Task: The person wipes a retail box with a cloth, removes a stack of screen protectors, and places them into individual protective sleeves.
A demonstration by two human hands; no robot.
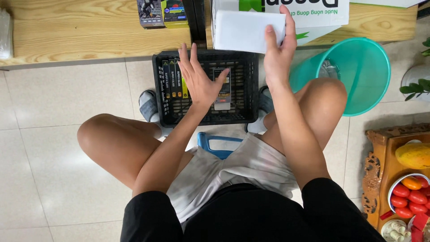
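Seated person sorting boxes | right hand (278, 47) grips white box (244, 30) | left hand (200, 78) spread wide above black crate (251, 89) | placing comes next, likely.

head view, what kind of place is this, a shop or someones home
Probably a small shop or a home stockroom, though it is hard to be sure. A black plastic crate on the tiled floor holds slim boxed goods, a printed carton sits on the wooden shelf, and the right hand holds a white box.

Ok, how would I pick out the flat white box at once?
Find the black plastic crate on the floor between the person's feet. Just above it, the right hand holds the flat white box by its edge; it is plain, unlike the dark slim boxes inside.
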